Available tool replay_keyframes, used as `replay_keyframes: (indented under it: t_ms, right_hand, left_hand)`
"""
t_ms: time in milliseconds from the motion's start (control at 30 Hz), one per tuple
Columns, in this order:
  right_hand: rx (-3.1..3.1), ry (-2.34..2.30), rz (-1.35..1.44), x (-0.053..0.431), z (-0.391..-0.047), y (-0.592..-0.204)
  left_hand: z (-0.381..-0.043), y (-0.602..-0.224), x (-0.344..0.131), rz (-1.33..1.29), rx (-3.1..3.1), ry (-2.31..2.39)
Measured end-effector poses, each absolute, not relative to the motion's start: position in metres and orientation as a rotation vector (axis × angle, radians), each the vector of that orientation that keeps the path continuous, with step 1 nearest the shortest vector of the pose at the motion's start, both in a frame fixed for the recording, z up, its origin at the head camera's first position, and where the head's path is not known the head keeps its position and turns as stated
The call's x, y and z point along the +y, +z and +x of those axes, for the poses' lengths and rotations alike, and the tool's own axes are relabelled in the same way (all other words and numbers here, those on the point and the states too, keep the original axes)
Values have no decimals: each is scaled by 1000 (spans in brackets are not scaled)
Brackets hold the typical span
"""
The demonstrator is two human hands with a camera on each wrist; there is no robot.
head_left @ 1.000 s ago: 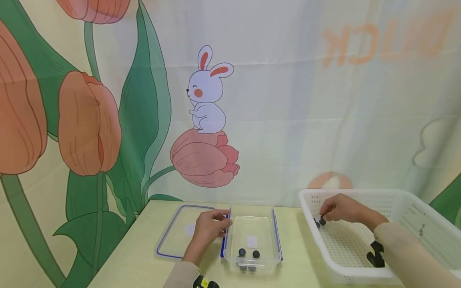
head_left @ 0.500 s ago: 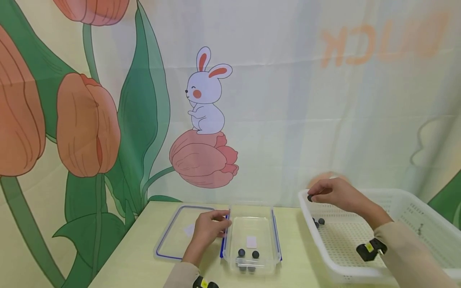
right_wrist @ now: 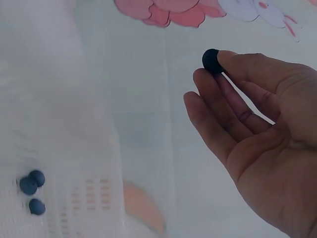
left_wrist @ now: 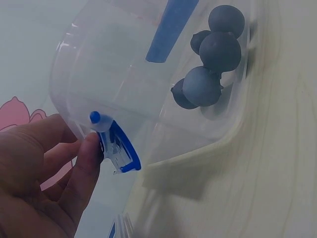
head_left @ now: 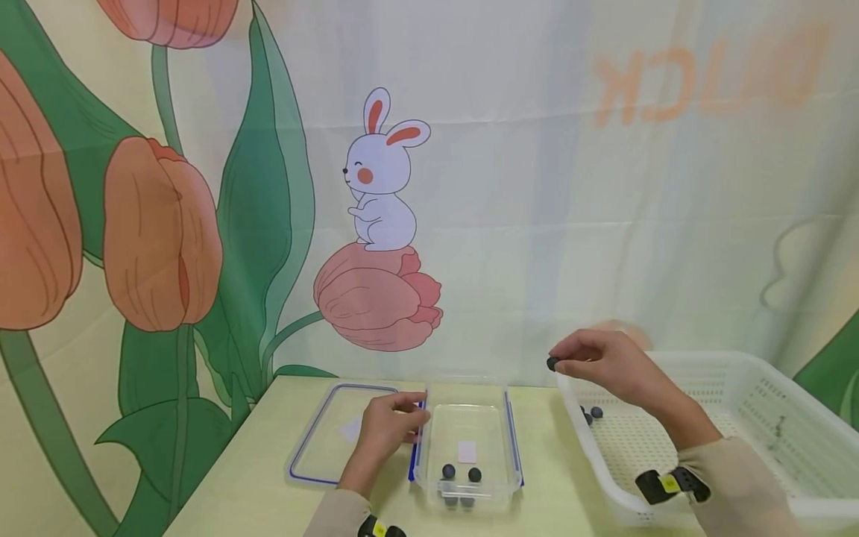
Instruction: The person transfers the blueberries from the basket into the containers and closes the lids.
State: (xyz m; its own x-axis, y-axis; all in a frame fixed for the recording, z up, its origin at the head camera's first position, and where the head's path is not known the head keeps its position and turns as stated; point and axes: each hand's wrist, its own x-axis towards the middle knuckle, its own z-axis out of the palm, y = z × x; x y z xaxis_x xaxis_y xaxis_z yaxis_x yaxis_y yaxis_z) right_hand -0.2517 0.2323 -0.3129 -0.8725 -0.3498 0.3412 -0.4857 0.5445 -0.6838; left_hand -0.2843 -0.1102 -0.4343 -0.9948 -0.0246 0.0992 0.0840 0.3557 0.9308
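In the head view my right hand pinches a dark blueberry between thumb and fingertips, above the left rim of the white basket. The right wrist view shows this blueberry at the fingertips. My left hand holds the left wall of a clear plastic box, with fingers by the blue-edged side clip. Several blueberries lie together at the box's near end. More blueberries lie in the basket.
A clear lid with a blue seal lies left of the box, partly behind my left hand. A small white label shows in the box. Behind the pale table hangs a curtain printed with tulips and a rabbit.
My right hand has lifted the blueberry from the basket floor, then carried it left to the basket's rim. The left hand has stayed on the box.
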Motion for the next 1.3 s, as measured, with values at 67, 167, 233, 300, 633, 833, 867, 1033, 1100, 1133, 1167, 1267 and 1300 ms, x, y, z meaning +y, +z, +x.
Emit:
replay_keyframes:
  t_ms: [67, 167, 233, 300, 633, 833, 867, 1033, 1100, 1133, 1167, 1267, 1300]
  right_hand:
    - [-2614, 1275, 712, 225, -247, -312]
    - [-2617, 1311, 707, 215, -242, -313]
    - [-2621, 1322, 701, 208, -238, -315]
    - [-2623, 1339, 693, 202, -235, -317]
    - [-2609, 1440, 745, 169, -223, -338]
    - [-2624, 1489, 776, 152, -217, -352]
    - [-2626, 1498, 783, 150, -217, -355]
    - [-2635, 1554, 826, 143, -216, -368]
    - [-2648, 1573, 841, 141, -216, -374]
    - [-2655, 1576, 849, 140, -216, -376]
    - [-2665, 1574, 852, 140, -216, -378]
    - [-2704, 1551, 856, 138, -216, -383]
    - [-2715, 1539, 859, 138, -216, -384]
  left_hand:
    - [-284, -434, -110, -56, -2505, -1729]
    - [-285, -434, -110, -55, -2506, -1725]
    - [-285, -435, -111, -53, -2505, -1727]
    - [-285, -436, -111, -52, -2506, -1726]
    - [-286, -436, -110, -57, -2500, -1727]
    - [-284, -434, -111, -62, -2500, -1733]
    - [-284, -434, -111, -66, -2500, -1734]
    - [-284, -434, -111, -77, -2502, -1735]
    - [-285, -434, -111, -85, -2500, -1734]
    - [-285, -435, -111, -86, -2500, -1733]
    - [-285, -435, -111, -86, -2500, -1731]
    - [-286, -435, -111, -85, -2497, -1735]
    - [-286, -435, -111, -81, -2496, -1735]
